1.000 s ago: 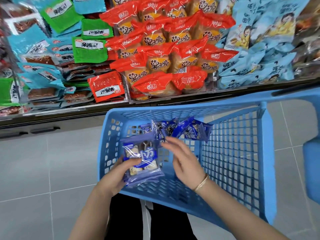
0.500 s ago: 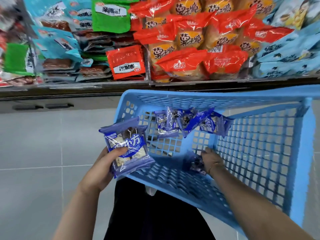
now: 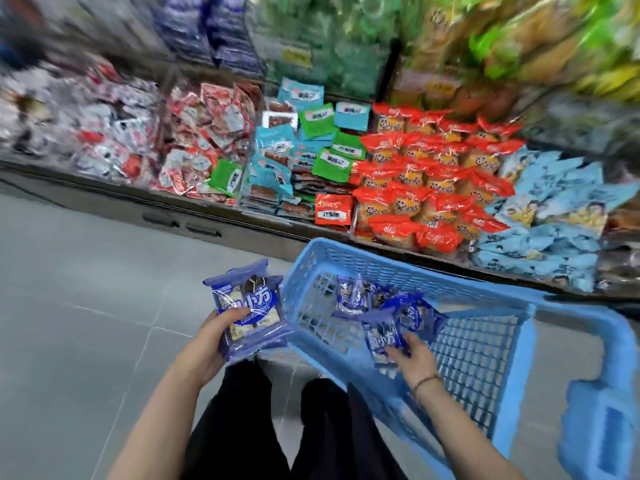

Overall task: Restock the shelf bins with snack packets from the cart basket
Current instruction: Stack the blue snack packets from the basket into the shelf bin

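left grip (image 3: pixel 210 342) holds packets (image 3: pixel 248 306), right grip (image 3: pixel 414 359) packet (image 3: pixel 382 333)

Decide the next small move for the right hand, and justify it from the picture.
Probably lift the blue packet that the right hand grips out of the basket and onto the stack held by the left hand, since that stack sits just outside the rim.

A shop: shelf bins (image 3: pixel 346 216) heaped with snack packets (image 3: pixel 408 202).

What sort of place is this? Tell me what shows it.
Probably a shop's snack aisle: shelf bins heaped with wrapped snack packets, and a blue cart basket holding blue packets for restocking.
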`<action>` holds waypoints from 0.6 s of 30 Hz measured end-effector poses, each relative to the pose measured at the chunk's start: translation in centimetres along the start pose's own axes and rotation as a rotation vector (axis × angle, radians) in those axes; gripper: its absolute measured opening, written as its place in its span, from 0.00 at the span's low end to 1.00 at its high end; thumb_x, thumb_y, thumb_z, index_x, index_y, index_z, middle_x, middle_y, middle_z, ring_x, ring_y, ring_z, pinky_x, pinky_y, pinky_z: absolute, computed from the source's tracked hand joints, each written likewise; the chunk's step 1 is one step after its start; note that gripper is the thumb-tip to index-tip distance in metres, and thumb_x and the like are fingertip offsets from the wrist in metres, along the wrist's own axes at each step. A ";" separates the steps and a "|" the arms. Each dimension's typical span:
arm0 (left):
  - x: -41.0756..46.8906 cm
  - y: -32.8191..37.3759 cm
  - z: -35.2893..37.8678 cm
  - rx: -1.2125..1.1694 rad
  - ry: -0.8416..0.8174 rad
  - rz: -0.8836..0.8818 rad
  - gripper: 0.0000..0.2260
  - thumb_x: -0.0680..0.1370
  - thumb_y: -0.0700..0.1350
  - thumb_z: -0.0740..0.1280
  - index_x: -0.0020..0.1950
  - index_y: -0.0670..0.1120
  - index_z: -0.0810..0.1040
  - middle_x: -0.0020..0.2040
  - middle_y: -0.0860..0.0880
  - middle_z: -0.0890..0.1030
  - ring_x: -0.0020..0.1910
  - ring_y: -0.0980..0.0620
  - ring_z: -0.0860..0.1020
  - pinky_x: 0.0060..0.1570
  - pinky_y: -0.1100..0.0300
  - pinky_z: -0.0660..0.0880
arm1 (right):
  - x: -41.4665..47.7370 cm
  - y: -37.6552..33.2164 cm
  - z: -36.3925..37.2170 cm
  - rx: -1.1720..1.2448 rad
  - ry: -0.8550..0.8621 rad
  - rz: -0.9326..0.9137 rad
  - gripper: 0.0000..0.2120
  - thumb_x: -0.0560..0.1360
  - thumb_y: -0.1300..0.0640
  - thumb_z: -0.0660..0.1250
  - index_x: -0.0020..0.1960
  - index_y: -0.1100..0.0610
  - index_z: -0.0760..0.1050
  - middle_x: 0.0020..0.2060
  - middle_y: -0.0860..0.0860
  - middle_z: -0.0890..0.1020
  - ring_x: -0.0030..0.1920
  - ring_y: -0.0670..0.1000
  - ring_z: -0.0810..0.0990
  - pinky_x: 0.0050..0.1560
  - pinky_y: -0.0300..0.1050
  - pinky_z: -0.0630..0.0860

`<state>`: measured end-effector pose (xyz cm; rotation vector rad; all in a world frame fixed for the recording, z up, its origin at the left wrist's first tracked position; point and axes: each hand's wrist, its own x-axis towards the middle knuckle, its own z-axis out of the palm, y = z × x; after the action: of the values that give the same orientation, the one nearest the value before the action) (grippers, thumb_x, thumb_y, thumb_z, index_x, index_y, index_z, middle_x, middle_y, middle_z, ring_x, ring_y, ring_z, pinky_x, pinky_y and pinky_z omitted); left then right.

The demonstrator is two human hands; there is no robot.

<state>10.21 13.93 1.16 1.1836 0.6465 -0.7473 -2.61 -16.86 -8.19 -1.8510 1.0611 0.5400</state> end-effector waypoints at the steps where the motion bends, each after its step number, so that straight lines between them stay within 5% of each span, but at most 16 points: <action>1: -1.0 0.5 -0.7 -0.020 0.011 0.000 0.18 0.67 0.42 0.66 0.57 0.41 0.77 0.45 0.43 0.85 0.42 0.47 0.84 0.40 0.58 0.81 | -0.8 -1.0 -0.4 0.093 0.029 0.016 0.10 0.74 0.61 0.69 0.53 0.60 0.72 0.42 0.55 0.78 0.46 0.54 0.76 0.44 0.42 0.71; 4: -3.0 2.3 -3.4 -0.040 0.023 0.001 0.16 0.68 0.42 0.66 0.55 0.41 0.78 0.44 0.43 0.85 0.40 0.46 0.84 0.39 0.58 0.82 | -3.4 -3.7 0.0 0.284 0.114 0.069 0.12 0.76 0.61 0.66 0.56 0.65 0.71 0.48 0.58 0.76 0.49 0.56 0.77 0.49 0.48 0.74; 6: -3.6 4.1 -5.8 -0.033 0.016 0.007 0.11 0.72 0.40 0.64 0.53 0.41 0.78 0.39 0.44 0.85 0.36 0.48 0.84 0.35 0.59 0.81 | -5.4 -5.7 1.6 0.523 0.140 0.109 0.03 0.76 0.64 0.64 0.48 0.62 0.71 0.42 0.55 0.74 0.41 0.52 0.74 0.39 0.44 0.76; 9: -3.4 7.6 -10.4 0.026 0.072 0.032 0.06 0.80 0.41 0.60 0.53 0.42 0.74 0.31 0.50 0.84 0.29 0.54 0.82 0.30 0.62 0.80 | -7.7 -9.3 5.0 0.766 0.135 0.153 0.10 0.77 0.67 0.62 0.40 0.56 0.68 0.38 0.53 0.71 0.38 0.48 0.71 0.43 0.48 0.75; 13: -3.2 14.0 -16.7 0.025 0.001 0.064 0.09 0.78 0.40 0.58 0.52 0.44 0.78 0.38 0.47 0.85 0.34 0.51 0.84 0.29 0.63 0.79 | -10.0 -14.0 10.1 0.939 0.169 0.137 0.04 0.77 0.65 0.62 0.50 0.58 0.71 0.45 0.53 0.74 0.45 0.52 0.74 0.52 0.53 0.74; 18: -2.9 22.1 -22.5 0.063 0.007 0.160 0.07 0.79 0.41 0.59 0.49 0.44 0.77 0.34 0.49 0.85 0.31 0.54 0.83 0.27 0.65 0.77 | -11.8 -21.1 15.2 1.070 0.177 0.109 0.06 0.77 0.66 0.60 0.46 0.56 0.71 0.37 0.53 0.75 0.36 0.50 0.74 0.35 0.43 0.74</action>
<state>24.75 40.51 10.28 1.2801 0.5309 -0.6324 9.83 6.26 3.17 -0.8985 1.2282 -0.1577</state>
